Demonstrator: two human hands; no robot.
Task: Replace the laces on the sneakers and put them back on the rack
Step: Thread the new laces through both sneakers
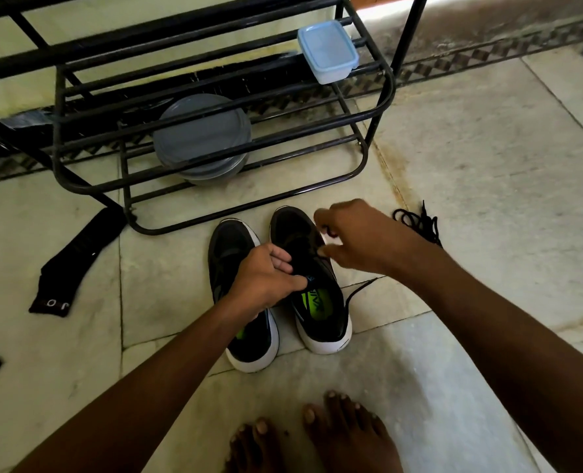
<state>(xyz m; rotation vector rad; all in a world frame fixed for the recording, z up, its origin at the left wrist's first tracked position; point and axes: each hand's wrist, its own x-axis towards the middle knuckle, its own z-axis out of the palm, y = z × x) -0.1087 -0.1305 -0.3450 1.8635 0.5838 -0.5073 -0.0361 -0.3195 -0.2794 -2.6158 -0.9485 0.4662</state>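
Sneakers [321, 302], overall position: the pair stands side by side on the floor [488, 148], soles down, just in front of the rack [387, 93]. Neither shoe is on a shelf.
Rack: black metal frame directly ahead of the toes. Grey plates [201, 138] and a lidded container [327, 51] sit on its rails.
Long axis: both shoes run toe-to-rack and heel-to-person, so a return to the rack would be a straight push forward.
Right-side sneaker [312, 268]: the shoe being worked on. It lies under both hands, with the green insole showing at its opening.
Left-side sneaker [230, 247]: touching or just beside its mate, with no hand on it.
Left hand [266, 281]: fingers curled, gripping the tongue of the right-side sneaker and steadying it.
Right hand [361, 233]: poised over the eyelet area, fingers bent. Thumb and forefinger appear to pinch the lace [361, 288], though motion blur limits certainty.
Lace: it trails from the shoe's right flank across the floor, on the right hand's side.
Spare lace [418, 221]: a loose black bundle on the floor, right of the shoes and nearer the right hand.
Judgement: lacing is in progress, and the right hand is better placed for the next pull.
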